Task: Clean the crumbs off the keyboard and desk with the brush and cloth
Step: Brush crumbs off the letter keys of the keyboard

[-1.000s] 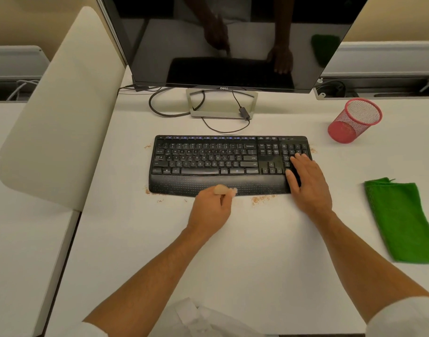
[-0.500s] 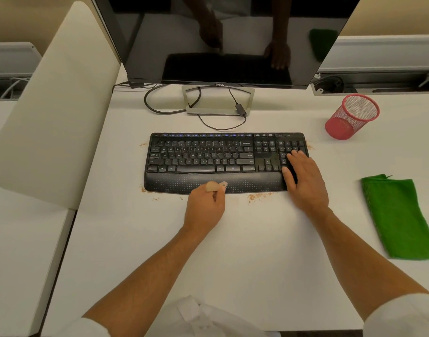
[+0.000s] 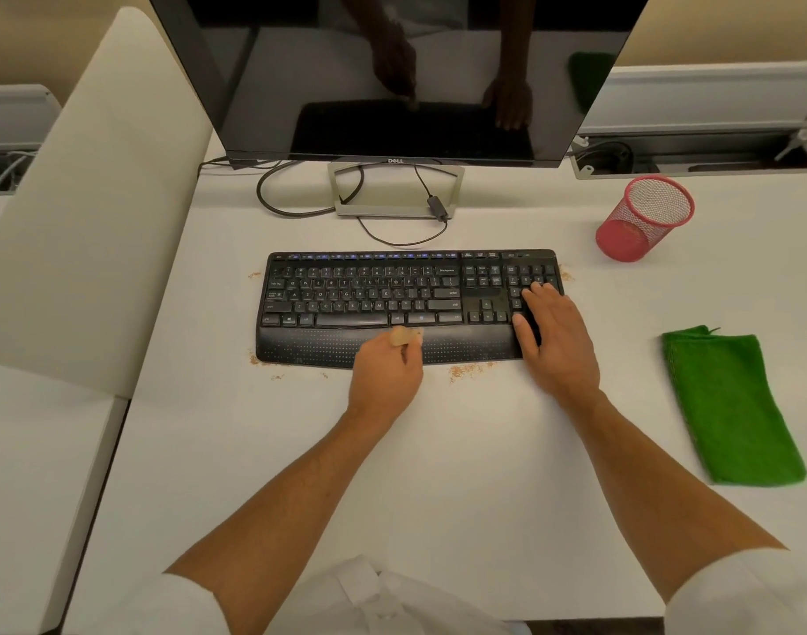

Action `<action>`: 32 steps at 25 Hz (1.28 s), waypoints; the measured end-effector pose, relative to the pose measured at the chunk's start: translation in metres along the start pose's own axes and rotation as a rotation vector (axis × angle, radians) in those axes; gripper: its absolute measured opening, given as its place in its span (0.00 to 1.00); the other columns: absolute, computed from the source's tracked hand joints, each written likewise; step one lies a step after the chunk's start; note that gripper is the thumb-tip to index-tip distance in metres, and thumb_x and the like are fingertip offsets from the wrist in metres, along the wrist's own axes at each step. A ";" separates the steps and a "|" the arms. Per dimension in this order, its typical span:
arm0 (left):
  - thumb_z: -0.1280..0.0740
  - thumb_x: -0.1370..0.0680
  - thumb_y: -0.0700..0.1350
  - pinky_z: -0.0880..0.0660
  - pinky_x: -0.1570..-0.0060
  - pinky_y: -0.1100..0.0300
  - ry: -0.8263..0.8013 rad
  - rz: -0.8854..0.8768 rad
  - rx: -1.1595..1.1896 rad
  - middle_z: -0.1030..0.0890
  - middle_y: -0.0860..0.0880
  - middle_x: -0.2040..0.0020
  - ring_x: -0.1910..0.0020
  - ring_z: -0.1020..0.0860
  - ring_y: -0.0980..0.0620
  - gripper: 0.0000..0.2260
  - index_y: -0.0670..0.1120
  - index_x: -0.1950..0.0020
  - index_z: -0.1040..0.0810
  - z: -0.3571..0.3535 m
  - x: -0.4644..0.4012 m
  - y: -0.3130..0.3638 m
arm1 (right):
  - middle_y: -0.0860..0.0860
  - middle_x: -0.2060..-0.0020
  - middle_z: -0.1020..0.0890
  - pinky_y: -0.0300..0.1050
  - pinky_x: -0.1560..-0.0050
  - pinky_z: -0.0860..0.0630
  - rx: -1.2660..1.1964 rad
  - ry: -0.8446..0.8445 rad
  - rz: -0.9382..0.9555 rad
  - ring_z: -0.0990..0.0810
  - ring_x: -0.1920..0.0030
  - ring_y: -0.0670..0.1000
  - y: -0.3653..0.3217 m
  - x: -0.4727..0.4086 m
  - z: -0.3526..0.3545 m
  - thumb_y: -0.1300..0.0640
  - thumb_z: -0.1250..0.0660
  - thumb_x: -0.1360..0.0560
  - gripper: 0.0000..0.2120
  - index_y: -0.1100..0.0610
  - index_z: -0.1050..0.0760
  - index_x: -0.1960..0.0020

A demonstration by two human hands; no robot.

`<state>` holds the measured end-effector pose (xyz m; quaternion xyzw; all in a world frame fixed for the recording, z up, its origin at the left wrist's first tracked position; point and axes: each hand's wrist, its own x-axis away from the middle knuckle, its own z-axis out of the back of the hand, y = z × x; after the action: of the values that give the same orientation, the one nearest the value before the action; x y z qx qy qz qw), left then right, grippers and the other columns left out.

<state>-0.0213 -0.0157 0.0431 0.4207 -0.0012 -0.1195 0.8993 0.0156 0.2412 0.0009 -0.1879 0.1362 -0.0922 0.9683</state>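
A black keyboard (image 3: 374,304) lies on the white desk (image 3: 438,474) in front of the monitor. My left hand (image 3: 385,380) grips a small pale brush (image 3: 403,335), its tip over the keyboard's palm rest. My right hand (image 3: 555,341) rests flat on the number pad end of the keyboard, fingers straight. Brown crumbs (image 3: 468,369) lie on the desk along the keyboard's front edge, with more crumbs at its left corners and right side. A folded green cloth (image 3: 731,410) lies on the desk to the right, apart from both hands.
A dark monitor (image 3: 392,71) on a silver stand (image 3: 394,208) with cables stands behind the keyboard. A red mesh pen cup (image 3: 644,217) stands at the back right. A cream divider panel (image 3: 94,199) borders the desk on the left.
My left hand has slid the brush a little to the left and forward along the palm rest. My right hand stays on the number pad.
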 end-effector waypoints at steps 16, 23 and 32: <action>0.33 0.20 0.45 0.23 0.61 0.57 -0.041 -0.183 0.154 0.16 0.51 0.59 0.62 0.20 0.54 0.09 0.43 0.47 0.15 -0.006 0.010 0.017 | 0.58 0.33 0.23 0.57 0.24 0.40 -0.048 0.193 0.111 0.28 0.29 0.58 -0.015 0.009 0.009 0.48 0.44 0.16 0.23 0.62 0.26 0.31; 0.38 0.23 0.41 0.25 0.54 0.58 -0.178 -0.276 0.093 0.17 0.48 0.56 0.57 0.22 0.52 0.10 0.41 0.49 0.18 -0.001 0.009 0.022 | 0.53 0.50 0.16 0.48 0.49 0.27 -0.313 0.102 0.225 0.22 0.52 0.53 -0.107 0.052 0.008 0.41 0.42 0.18 0.26 0.60 0.24 0.34; 0.40 0.23 0.31 0.28 0.44 0.63 -0.359 -0.292 0.096 0.19 0.51 0.47 0.47 0.24 0.54 0.18 0.45 0.39 0.21 0.008 0.007 0.012 | 0.51 0.60 0.15 0.51 0.64 0.18 -0.381 0.136 0.026 0.18 0.63 0.52 -0.127 0.055 0.002 0.52 0.33 0.25 0.13 0.59 0.19 0.46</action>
<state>-0.0130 -0.0160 0.0565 0.4306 -0.1059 -0.3208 0.8369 0.0516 0.1135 0.0395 -0.3595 0.2188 -0.0650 0.9048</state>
